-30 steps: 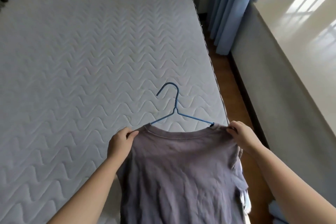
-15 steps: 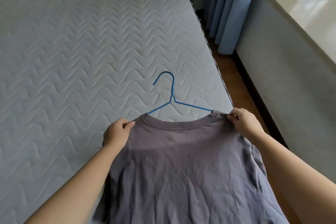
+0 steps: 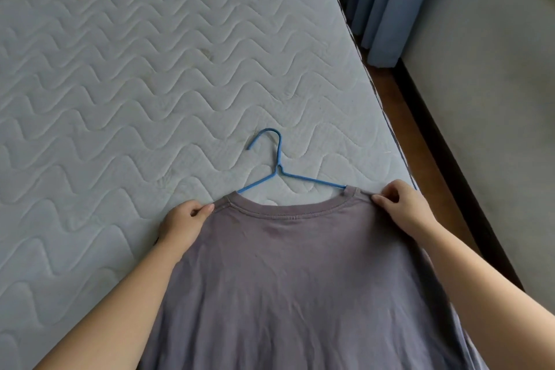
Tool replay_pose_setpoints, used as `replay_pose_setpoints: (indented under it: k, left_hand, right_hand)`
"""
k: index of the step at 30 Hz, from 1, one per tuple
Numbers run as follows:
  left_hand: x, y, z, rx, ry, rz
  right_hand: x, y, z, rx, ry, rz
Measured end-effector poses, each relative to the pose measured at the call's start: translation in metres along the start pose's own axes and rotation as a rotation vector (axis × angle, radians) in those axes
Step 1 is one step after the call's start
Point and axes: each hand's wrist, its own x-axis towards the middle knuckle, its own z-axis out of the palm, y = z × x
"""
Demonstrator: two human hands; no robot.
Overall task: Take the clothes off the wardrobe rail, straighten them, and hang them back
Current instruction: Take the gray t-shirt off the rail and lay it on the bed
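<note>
Over a bare mattress (image 3: 120, 99), left hand (image 3: 183, 224) and right hand (image 3: 399, 207) each pinch a shoulder of a grey T-shirt (image 3: 300, 279) still on its blue hanger (image 3: 280, 171), apparently mid-straightening; rehanging remains.

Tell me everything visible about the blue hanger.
The blue hanger is thin wire, its hook curling left, twisted at the neck. Both arms enter the grey T-shirt, which hides the rest. It lies over the quilted mattress. The left hand and right hand pinch the shirt's shoulders, not the bare wire.
</note>
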Motion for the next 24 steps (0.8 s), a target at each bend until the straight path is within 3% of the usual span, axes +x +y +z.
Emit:
replay_pose_setpoints:
  k: [5, 13, 17, 24]
  left_hand:
    - [-0.002, 0.002, -0.002, 0.052, -0.031, -0.011]
    - [-0.041, 0.03, -0.027, 0.397, -0.069, 0.053]
    - [-0.092, 0.041, -0.046, 0.141, 0.0, 0.036]
    - [-0.24, 0.03, -0.086, -0.112, -0.099, -0.113]
  right_hand:
    - [-0.004, -0.004, -0.001, 0.048, 0.027, 0.034]
    - [-0.047, -0.004, -0.02, -0.13, 0.121, 0.036]
    - [-0.098, 0.002, -0.04, -0.104, 0.04, 0.022]
    - [-0.23, 0.028, -0.071, 0.105, -0.084, 0.181]
